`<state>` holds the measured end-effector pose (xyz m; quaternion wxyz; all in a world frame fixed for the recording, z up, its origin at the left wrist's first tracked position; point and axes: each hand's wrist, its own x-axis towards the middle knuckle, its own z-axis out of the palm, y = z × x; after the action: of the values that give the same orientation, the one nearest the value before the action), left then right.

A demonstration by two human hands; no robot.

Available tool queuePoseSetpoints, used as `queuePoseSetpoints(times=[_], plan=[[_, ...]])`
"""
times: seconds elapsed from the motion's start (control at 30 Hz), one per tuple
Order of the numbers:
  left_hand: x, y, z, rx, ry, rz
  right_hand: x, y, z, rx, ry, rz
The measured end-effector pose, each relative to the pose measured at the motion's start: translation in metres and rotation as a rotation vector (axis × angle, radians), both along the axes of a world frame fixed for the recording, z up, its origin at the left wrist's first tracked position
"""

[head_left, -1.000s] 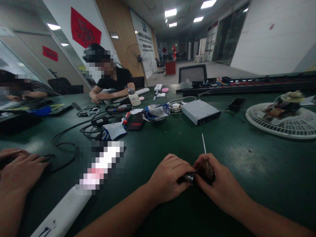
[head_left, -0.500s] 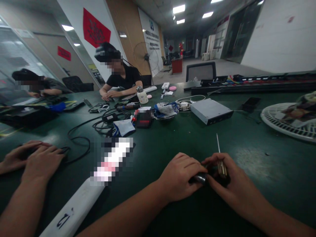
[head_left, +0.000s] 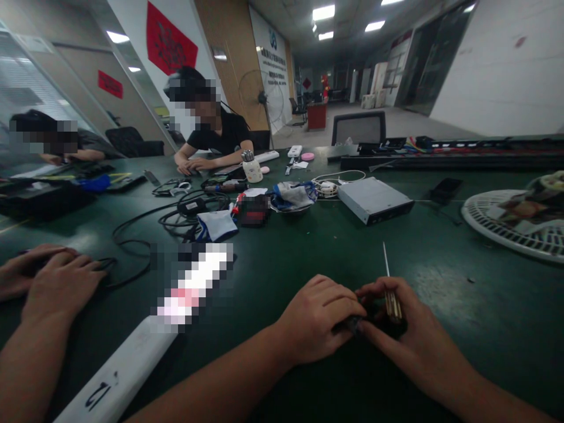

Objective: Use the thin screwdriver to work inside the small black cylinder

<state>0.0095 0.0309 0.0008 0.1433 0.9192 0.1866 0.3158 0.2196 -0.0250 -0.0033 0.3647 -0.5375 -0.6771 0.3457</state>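
My left hand point(head_left: 319, 320) is closed around a small dark object point(head_left: 353, 324), mostly hidden by the fingers, so its kind does not show. A screwdriver point(head_left: 393, 306) with a yellowish translucent handle is in my right hand point(head_left: 416, 329), its thin metal shaft pointing up and away from me. The thumb and index finger of that hand also reach the dark object, and the fingertips of both hands meet there, just above the green table point(head_left: 308, 258).
To the left lies a long white bar point(head_left: 110, 370), beside a co-worker's hands point(head_left: 66, 282). Ahead are black cables point(head_left: 189, 208), a blue-and-white cloth point(head_left: 293, 195), a bottle point(head_left: 252, 167) and a grey metal box point(head_left: 374, 200). A white basket point(head_left: 489, 223) stands right. Another person point(head_left: 215, 135) sits opposite.
The dark object has turned between my hands; its shiny metal face no longer shows. My hands stay together, with the screwdriver still in the right. The view has shifted slightly.
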Motion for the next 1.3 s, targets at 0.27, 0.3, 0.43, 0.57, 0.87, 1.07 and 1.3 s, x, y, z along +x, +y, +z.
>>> queuePoseSetpoints(times=[0.27, 0.3, 0.43, 0.57, 0.87, 1.07, 1.3], plan=[[0.000, -0.001, -0.001, 0.025, -0.060, 0.022, -0.001, 0.001, 0.003, 0.018, 0.018, -0.019], [0.000, -0.001, -0.001, 0.022, -0.060, 0.026, -0.001, 0.002, 0.003, 0.029, 0.019, -0.016], [0.001, -0.001, -0.002, 0.021, -0.069, 0.034, -0.002, 0.003, 0.006, 0.030, 0.021, -0.014], [0.001, -0.001, -0.001, 0.023, -0.098, 0.066, -0.002, 0.003, 0.006, 0.029, 0.024, -0.012], [0.002, -0.002, 0.001, 0.086, -0.022, 0.025, -0.001, 0.000, 0.000, 0.011, -0.010, -0.007], [-0.001, -0.001, 0.000, 0.104, 0.071, 0.018, 0.001, 0.000, -0.005, 0.040, -0.064, -0.013], [-0.001, -0.003, 0.000, 0.149, 0.101, 0.049, 0.000, 0.003, -0.003, 0.090, -0.075, -0.001]])
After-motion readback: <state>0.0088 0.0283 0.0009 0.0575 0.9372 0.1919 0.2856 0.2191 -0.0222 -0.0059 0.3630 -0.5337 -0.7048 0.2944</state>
